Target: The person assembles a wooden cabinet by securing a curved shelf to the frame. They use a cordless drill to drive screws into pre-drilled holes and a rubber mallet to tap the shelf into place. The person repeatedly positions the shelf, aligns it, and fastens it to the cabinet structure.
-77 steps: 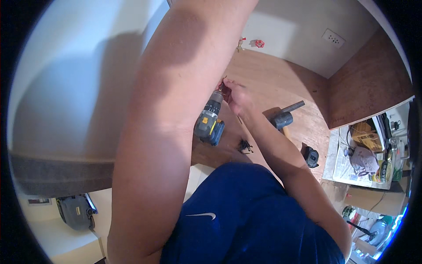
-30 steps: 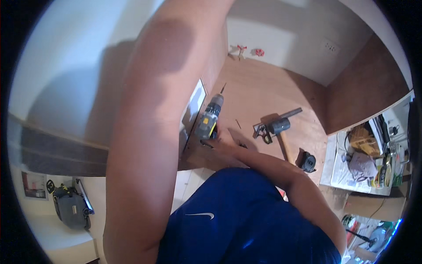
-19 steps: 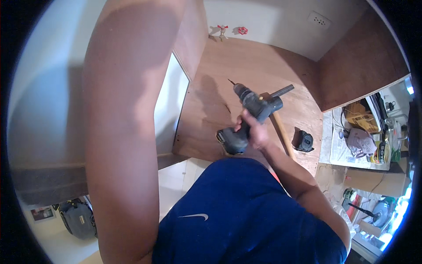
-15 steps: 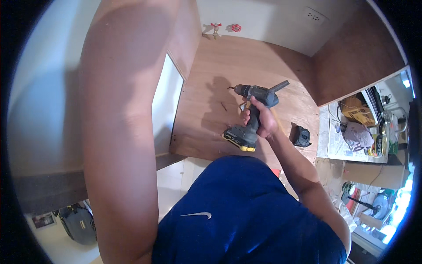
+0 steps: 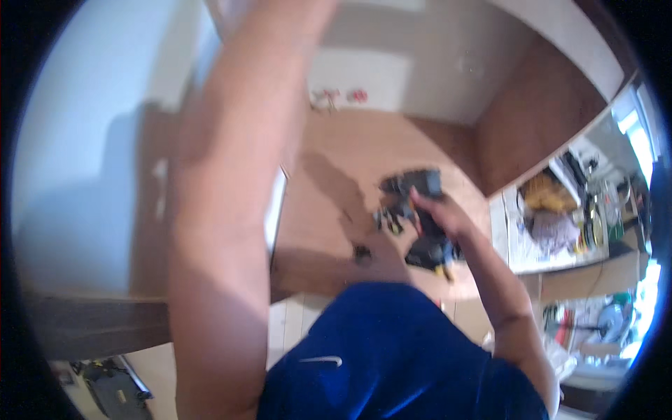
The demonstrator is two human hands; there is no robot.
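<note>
My right hand point(image 5: 441, 215) is wrapped round the grip of a dark cordless drill point(image 5: 420, 180). The drill's front end points left, and its battery point(image 5: 428, 253) hangs at the near end, just above the wooden panel point(image 5: 322, 245) or on it; I cannot tell which. Left of the grip, small dark and yellow items point(image 5: 389, 221) are smeared by motion. A small dark object point(image 5: 362, 252) lies on the panel nearer to me. My left arm point(image 5: 227, 189) reaches up past the upper edge, so the left hand is out of the picture.
Two red-handled valves point(image 5: 358, 95) stick out of the far wall. A brown wooden side panel point(image 5: 539, 119) rises at the right. Beyond it, a cluttered surface holds a greyish-purple cloth point(image 5: 554, 229) and other goods. A dark bag-like object point(image 5: 115, 392) lies at lower left.
The view has shifted and blurred. The drill in my right hand sits further right and nearer to me. My left arm stretches further up. The black tape measure no longer shows.
</note>
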